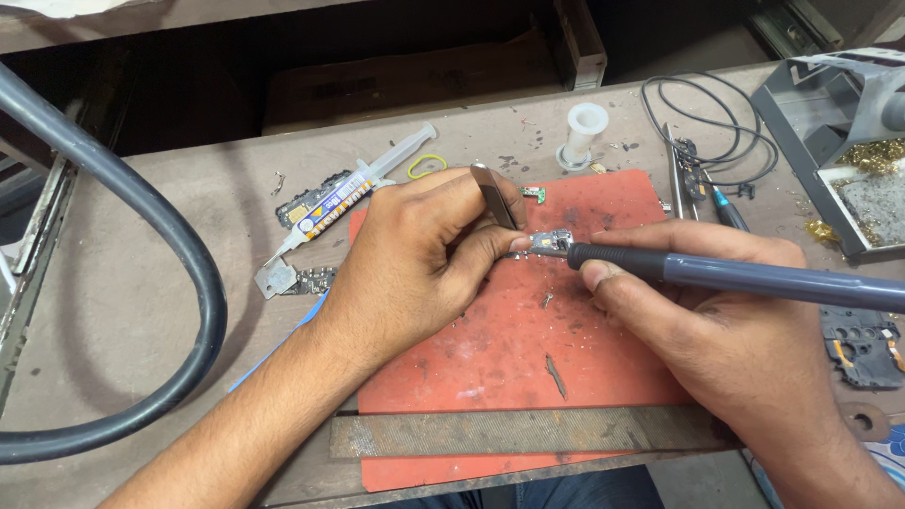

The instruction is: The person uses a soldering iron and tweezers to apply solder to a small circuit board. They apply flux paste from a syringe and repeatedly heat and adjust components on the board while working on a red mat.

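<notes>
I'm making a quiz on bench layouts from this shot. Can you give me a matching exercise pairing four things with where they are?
Things:
1. syringe
2. metal file
3. white spool
4. soldering iron

Places:
A. along the red mat's near edge
B. in the right hand
C. left of the left hand
D. beyond the mat's far edge

Pairs: 1-C, 2-A, 3-D, 4-B

Soldering iron [745, 275] on pcb [551, 242]

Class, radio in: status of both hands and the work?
Left hand pinching tweezers on small circuit board. Right hand gripping soldering iron, tip at board. Red mat beneath; nothing in the way.
</notes>
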